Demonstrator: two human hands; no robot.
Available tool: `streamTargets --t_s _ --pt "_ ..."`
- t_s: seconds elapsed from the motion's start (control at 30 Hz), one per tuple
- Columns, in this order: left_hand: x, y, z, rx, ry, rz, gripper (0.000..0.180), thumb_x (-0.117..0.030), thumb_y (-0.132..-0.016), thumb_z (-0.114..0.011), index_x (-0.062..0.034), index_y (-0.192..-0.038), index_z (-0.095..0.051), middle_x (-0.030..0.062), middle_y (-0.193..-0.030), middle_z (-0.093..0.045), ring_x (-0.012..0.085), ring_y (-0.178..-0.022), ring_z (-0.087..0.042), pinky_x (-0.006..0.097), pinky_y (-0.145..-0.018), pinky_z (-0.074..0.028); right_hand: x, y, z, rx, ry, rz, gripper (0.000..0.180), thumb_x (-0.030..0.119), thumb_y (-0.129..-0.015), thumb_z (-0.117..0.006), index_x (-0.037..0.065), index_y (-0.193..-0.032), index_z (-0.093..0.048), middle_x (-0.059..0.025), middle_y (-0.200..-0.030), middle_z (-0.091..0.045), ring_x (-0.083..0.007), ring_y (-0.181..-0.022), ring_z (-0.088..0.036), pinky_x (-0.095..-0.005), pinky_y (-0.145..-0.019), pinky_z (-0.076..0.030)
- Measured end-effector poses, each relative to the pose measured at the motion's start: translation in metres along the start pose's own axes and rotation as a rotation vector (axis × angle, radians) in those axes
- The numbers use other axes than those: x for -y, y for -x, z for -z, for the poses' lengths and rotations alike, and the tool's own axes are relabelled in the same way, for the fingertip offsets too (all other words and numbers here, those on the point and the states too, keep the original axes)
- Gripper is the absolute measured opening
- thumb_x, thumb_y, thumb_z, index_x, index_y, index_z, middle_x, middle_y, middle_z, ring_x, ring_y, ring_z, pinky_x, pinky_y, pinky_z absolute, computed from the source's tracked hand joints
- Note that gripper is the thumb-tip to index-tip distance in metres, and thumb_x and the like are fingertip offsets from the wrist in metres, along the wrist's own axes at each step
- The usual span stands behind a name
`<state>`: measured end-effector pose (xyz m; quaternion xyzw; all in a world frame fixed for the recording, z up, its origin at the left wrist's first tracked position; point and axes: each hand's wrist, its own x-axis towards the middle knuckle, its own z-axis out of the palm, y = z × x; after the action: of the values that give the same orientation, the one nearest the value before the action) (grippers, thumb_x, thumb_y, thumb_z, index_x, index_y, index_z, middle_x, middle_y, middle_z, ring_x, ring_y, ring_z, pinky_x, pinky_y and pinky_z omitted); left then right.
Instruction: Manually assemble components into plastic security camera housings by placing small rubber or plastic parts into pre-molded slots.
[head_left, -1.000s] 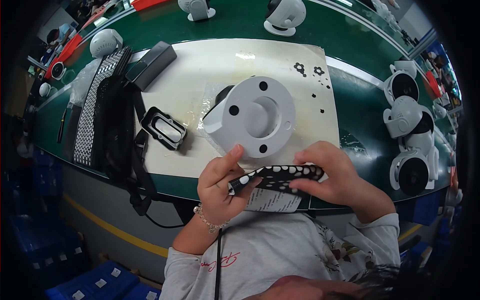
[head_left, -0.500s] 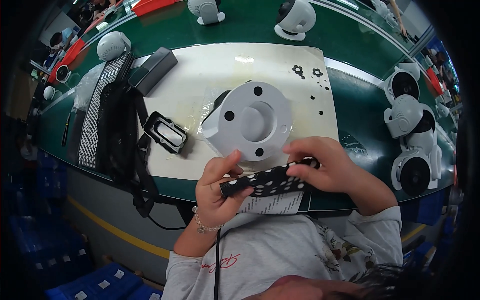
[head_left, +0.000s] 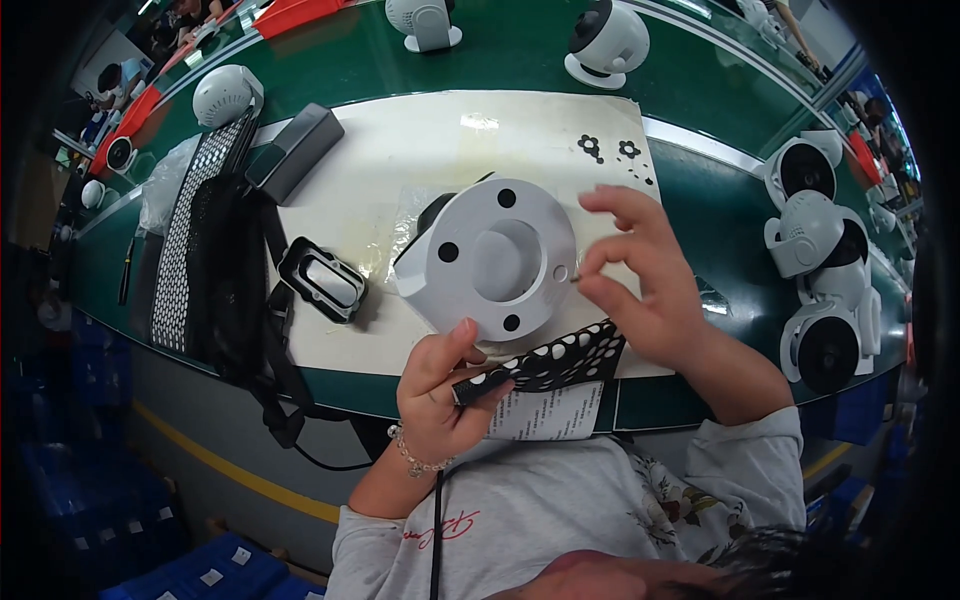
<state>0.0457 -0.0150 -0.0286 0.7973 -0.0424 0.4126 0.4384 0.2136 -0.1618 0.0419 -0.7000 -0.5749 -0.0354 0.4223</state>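
My left hand (head_left: pixel 436 385) is closed round one end of a curled black adhesive-pad sheet (head_left: pixel 560 362) dotted with white round gaps. Just above it, a white device (head_left: pixel 425 268) lies with its round base (head_left: pixel 545 215) facing up. Three black pads sit on the base, and a bare round recess (head_left: pixel 560 272) shows at its right side. Beside that recess my right hand (head_left: pixel 650 290) pinches a tiny dark piece, seemingly a pad, between thumb and forefinger, the other fingers raised. Under the sheet hangs a printed white paper (head_left: pixel 545 412).
Left of the device are an open black-rimmed case (head_left: pixel 325 280), a grey box (head_left: pixel 295 152), a black mesh bag (head_left: pixel 225 270) and more dotted sheet (head_left: pixel 190 230). White camera-like devices (head_left: pixel 810 230) cluster at right; others (head_left: pixel 607 45) stand at the back. Flower-shaped black pads (head_left: pixel 590 147) stick to the mat.
My right hand has left the sheet and moved up to the base's right side, pinching a tiny piece. The left hand still holds the sheet. The view has shifted slightly.
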Motion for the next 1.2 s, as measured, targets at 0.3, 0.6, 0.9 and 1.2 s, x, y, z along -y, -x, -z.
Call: streamTargets --t_s 0.3,0.6,0.9,1.2 --pt "0.0 0.004 -0.001 0.009 0.024 0.102 0.033 0.006 -0.059 -0.069 0.0047 -0.091 -0.06 0.0099 -0.115 -0.054 0.0172 -0.066 -0.051 0.026 -0.057 -0.041 -0.01 0.006 -0.009 -0.029 0.262 0.13 0.018 0.02 -0.079 -0.06 0.006 -0.091 -0.058 -0.0136 -0.127 -0.04 -0.0273 -0.113 -0.04 -0.0378 -0.093 -0.029" --pt "0.002 0.0 0.002 0.038 -0.032 0.002 0.033 0.003 -0.057 -0.07 0.003 -0.089 -0.06 0.0107 -0.117 -0.051 0.02 -0.07 -0.054 0.028 -0.06 -0.044 -0.016 -0.007 -0.015 0.072 -0.931 -0.603 0.039 0.022 -0.078 -0.063 0.003 -0.11 -0.049 -0.006 -0.096 -0.056 -0.0161 -0.095 -0.05 -0.0286 -0.082 -0.039" --pt "0.005 0.003 0.014 0.067 0.045 0.08 0.031 -0.002 -0.057 -0.073 -0.0034 -0.085 -0.062 0.0121 -0.118 -0.051 0.0233 -0.084 -0.056 0.029 -0.065 -0.045 -0.091 -0.095 0.008 -0.197 -0.064 -0.298 0.026 0.007 -0.079 -0.056 0.0 -0.104 -0.052 -0.0062 -0.088 -0.056 -0.0143 -0.082 -0.053 -0.0249 -0.073 -0.043" --pt "0.001 0.003 0.014 0.105 0.036 0.109 0.027 -0.003 -0.058 -0.073 -0.0028 -0.082 -0.061 0.0124 -0.114 -0.053 0.0235 -0.084 -0.056 0.029 -0.065 -0.046 -0.22 -0.148 -0.043 0.166 1.313 -0.223 0.019 0.01 -0.075 -0.049 0.006 -0.087 -0.063 -0.0076 -0.083 -0.057 -0.0213 -0.082 -0.055 -0.0332 -0.064 -0.046"
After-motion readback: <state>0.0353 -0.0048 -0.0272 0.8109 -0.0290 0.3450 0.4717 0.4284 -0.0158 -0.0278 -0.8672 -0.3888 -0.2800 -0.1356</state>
